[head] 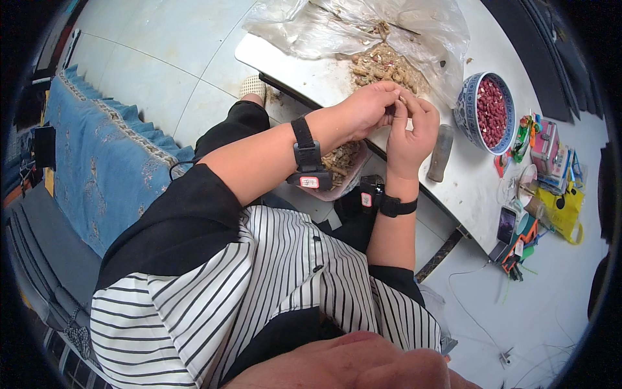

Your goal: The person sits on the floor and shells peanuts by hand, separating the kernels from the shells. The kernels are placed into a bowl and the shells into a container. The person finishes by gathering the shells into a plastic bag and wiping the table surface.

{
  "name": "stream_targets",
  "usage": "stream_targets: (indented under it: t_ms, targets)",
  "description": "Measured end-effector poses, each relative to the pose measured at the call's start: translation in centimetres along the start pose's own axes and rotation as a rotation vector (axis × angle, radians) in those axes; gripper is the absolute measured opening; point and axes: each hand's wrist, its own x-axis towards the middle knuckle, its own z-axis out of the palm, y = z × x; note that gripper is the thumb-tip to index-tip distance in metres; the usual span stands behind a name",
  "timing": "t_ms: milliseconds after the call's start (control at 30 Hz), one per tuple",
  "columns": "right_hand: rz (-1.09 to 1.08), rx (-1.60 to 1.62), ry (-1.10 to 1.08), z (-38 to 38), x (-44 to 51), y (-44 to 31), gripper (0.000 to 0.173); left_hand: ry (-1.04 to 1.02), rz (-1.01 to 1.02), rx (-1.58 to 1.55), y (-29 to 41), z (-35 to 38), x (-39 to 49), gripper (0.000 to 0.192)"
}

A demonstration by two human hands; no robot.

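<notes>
My left hand (371,109) and my right hand (413,129) meet at the fingertips over the near edge of the white table (311,80). Something small, perhaps a peanut, is between them, mostly hidden by the fingers. Just beyond the hands lies a heap of unshelled peanuts with dirt (386,68), partly on a clear plastic bag (437,29). To the right stands a blue-and-white patterned bowl (469,114) holding red-skinned peanut kernels (492,114). Below the hands, a pinkish container (357,175) holds peanut shells (342,163), partly hidden by my left wrist.
A dark, worn cylindrical object (441,153) lies beside my right hand. Toward the table's right end are a smartphone (506,224), a pink case (544,146), a yellow bag (566,209) and small odds and ends. A blue cloth cover (97,160) hangs at the left.
</notes>
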Motion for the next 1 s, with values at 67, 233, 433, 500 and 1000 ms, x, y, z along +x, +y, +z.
stream_targets:
  t_ms: [67,233,433,500,1000]
  targets:
    - [-0.058,-0.023,0.027,0.1,0.1,0.1,0.015,-0.008,-0.007,-0.012,0.3,0.0,-0.1,0.024]
    - [0.3,0.231,0.075,-0.3,0.0,1.9,0.014,0.253,0.048,0.695,3.3,0.0,-1.0,0.024]
    - [0.602,0.098,-0.218,-0.5,-1.2,6.0,0.024,0.422,0.463,1.6,6.6,-3.8,-0.6,0.02]
    - [0.537,0.074,-0.276,-0.2,-1.2,6.0,0.028,0.413,0.412,1.718,6.4,-4.3,-0.5,0.02]
    - [0.433,0.764,0.028,0.7,-0.2,0.4,0.027,-0.034,0.305,0.739,4.6,-0.6,-0.9,0.023]
